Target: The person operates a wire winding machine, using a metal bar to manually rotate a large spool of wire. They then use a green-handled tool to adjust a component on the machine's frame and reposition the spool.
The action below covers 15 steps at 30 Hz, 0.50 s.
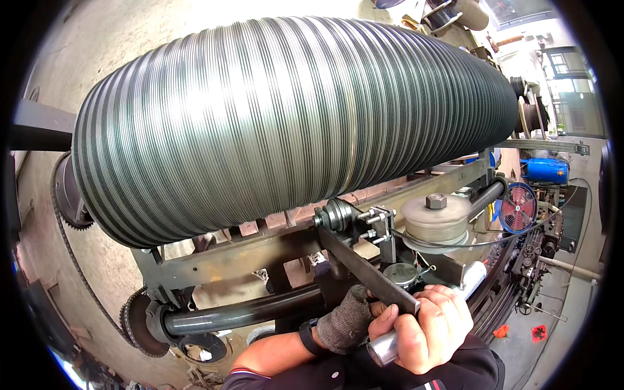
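Head view: right hand (429, 331) curls fingers round silver tube (382, 350); left hand (348, 318), grip unclear.

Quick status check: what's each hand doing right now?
Left hand: gloved, partly hidden beside the flat metal bar; grip cannot be told.
Right hand: closed around the silver tube.

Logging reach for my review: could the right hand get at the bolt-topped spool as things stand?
Probably yes: the spool sits just beyond the right hand, its flat top exposed. But the fingers wrap a silver tube, so they would likely have to let go first.
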{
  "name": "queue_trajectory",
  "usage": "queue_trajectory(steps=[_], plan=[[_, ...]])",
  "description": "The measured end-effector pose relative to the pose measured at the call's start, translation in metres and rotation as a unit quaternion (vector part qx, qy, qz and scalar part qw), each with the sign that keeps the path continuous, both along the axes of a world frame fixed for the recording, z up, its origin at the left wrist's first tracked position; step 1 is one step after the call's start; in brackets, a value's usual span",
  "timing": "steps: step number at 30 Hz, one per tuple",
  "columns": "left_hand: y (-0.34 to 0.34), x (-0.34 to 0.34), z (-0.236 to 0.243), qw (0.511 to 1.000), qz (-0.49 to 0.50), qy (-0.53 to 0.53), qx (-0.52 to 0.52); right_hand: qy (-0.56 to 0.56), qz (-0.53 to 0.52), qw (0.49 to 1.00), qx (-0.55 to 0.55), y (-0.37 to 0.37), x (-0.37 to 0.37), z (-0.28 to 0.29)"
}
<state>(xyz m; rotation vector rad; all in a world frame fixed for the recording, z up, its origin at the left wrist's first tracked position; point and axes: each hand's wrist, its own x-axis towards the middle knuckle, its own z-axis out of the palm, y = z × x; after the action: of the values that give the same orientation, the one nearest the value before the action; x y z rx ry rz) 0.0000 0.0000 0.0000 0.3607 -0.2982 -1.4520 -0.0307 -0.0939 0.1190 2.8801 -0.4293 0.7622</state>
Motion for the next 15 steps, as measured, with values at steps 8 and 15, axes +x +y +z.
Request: queue_trajectory(steps=[8, 15], plan=[[0.0050, -0.0027, 0.0010, 0.997, -0.001, 0.066, 0.030, 0.005, -0.005, 1.000, 0.017, 0.0035, 0.0029, 0.0013], [0.0031, 0.0051, 0.0071, 0.999, -0.016, 0.038, 0.029, 0.007, -0.010, 1.000, 0.014, 0.0041, 0.0032, 0.0047]])
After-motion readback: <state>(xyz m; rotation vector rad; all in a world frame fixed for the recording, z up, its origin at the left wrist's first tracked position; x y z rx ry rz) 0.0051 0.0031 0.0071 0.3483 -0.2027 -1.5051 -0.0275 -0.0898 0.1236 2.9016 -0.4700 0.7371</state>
